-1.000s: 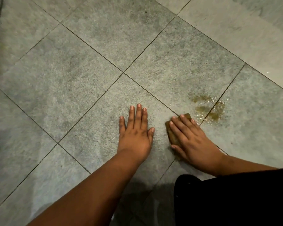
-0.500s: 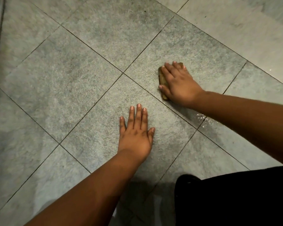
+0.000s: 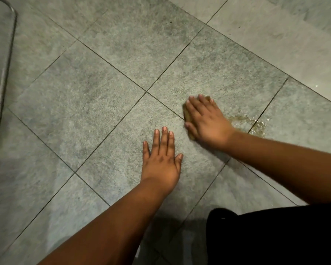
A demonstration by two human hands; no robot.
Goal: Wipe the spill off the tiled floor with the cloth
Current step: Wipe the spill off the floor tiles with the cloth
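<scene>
Wiping is the step judged to be in hand, seen in the single head view; the cloth [image 3: 187, 116], a small brownish pad, is pressed flat to the tiled floor [image 3: 103, 104] under the right hand [image 3: 206, 121], just beyond the grout line that runs between the two hands; only its near-left edge and a corner past the fingertips are shown, the rest being covered; the spill [image 3: 254, 124], a yellowish wet patch, is left lying just beside the right wrist, astride a grout line toward the right edge of the floor, and is not covered by the cloth; the task is therefore judged part done. A stroke back toward the right is called for next, with the cloth kept flat under steady pressure so that the liquid is taken up and not merely spread, the grout groove included.

The right hand is held palm down with its fingers laid straight and slightly spread over the cloth, which is pressed and not pinched; some blur is seen on it; the forearm is stretched in from the lower right. The left hand [image 3: 161, 159] is planted flat on the bare tile, fingers straight and close together, nothing held, apparently as a prop.
</scene>
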